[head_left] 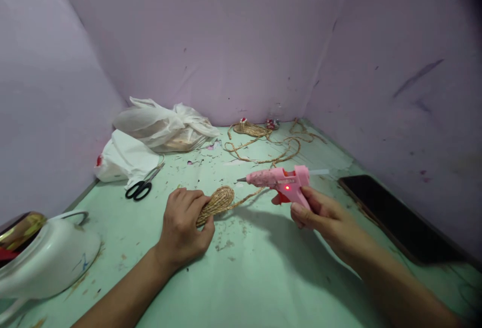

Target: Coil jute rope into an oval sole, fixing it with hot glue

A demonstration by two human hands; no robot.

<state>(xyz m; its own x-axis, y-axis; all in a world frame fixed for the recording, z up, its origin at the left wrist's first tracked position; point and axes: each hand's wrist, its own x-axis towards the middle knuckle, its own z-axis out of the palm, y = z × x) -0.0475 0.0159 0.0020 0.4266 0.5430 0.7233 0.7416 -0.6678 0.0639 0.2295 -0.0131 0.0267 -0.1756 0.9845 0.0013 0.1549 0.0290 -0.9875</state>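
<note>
While the left hand [186, 225] was pinching the coiled rope [222, 199] over the green table [233, 293], the right hand [324, 213] was closed around the pink glue gun [276, 177], whose nozzle [243, 180] was near this rope.

Lettering or numbers — none legible.

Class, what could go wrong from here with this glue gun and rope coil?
Burn: the glue gun in the right hand shows a lit red light, its nozzle pointing roughly toward the left hand; if hot, it might touch skin.

Stray glue: the rope tail from the rope coil seems to pass beneath the glue gun, so a drip could land there.
</note>
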